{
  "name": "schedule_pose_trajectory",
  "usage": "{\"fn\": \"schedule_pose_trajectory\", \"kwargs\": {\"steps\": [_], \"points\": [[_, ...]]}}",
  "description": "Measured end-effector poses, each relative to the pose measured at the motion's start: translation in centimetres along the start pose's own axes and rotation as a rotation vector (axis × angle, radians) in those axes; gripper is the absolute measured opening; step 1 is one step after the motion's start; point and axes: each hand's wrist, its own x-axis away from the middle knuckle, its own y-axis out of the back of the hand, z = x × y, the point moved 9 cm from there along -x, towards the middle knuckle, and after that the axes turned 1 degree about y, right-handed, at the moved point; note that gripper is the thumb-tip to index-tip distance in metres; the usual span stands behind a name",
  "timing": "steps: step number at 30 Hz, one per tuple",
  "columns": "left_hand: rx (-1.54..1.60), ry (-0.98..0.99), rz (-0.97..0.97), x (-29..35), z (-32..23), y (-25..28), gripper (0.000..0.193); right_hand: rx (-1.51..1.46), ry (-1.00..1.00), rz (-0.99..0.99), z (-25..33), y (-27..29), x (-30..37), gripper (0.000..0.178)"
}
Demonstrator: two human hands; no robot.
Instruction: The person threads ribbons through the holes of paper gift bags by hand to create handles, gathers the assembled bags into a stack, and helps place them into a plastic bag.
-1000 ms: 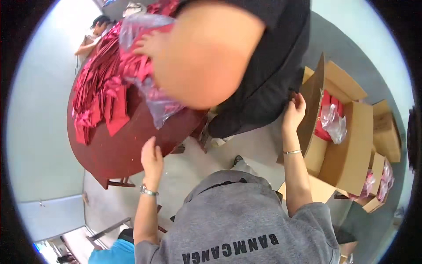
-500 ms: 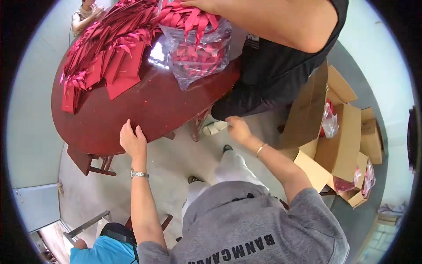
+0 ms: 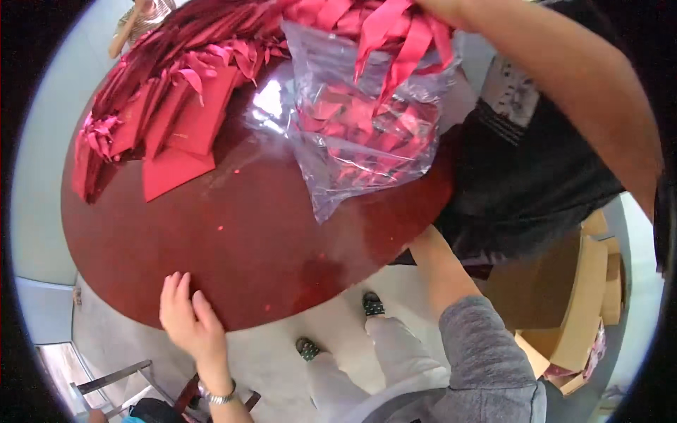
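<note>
My left hand (image 3: 189, 317) lies at the near left edge of the round dark-red table (image 3: 240, 261), fingers stretched out and holding nothing. My right forearm (image 3: 448, 275) reaches toward the table's right edge beside a co-worker's black clothing (image 3: 529, 190). The fingers of my right hand are hidden there. A large clear plastic bag (image 3: 321, 158) full of red ribboned pieces stands on the table ahead. Over its top reaches the co-worker's bare arm (image 3: 564, 77), with red ribbons (image 3: 405, 53) hanging below the hand.
Many red cards or folders (image 3: 187, 116) with ribbons are stacked at the far left of the table. Open cardboard boxes (image 3: 575, 310) stand on the floor at right. Another person (image 3: 144, 17) is beyond the table. A chair frame (image 3: 116, 377) is at lower left.
My view has moved closer to the table and bag. My right hand has gone from in front of the co-worker to out of sight by the table's edge. My left hand stays at the edge.
</note>
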Motion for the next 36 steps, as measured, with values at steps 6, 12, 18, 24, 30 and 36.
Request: {"fn": "schedule_pose_trajectory", "kwargs": {"steps": [6,12,18,24,30,36], "points": [[0.034,0.067,0.067,-0.7,0.2,-0.5,0.03,-0.017,-0.062,0.064,-2.0,-0.1,-0.2,0.042],[0.075,0.062,0.052,-0.4,0.3,-0.7,0.03,-0.026,-0.178,0.102,-6.5,1.1,0.1,0.042],[0.068,0.024,0.043,-0.4,0.1,-0.7,0.03,-0.04,-0.313,0.149,-10.4,2.5,3.0,0.043],[0.025,-0.032,0.031,-0.6,-0.1,-0.5,0.029,-0.061,-0.428,0.18,-7.6,3.1,7.9,0.043],[0.036,-0.09,0.015,-0.7,-1.6,-1.4,0.027,-0.112,-0.757,0.314,-13.1,2.4,11.0,0.049],[-0.029,-0.111,0.02,-0.8,1.0,-0.3,0.028,-0.422,-0.96,0.325,-6.3,4.8,10.6,0.025]]}}
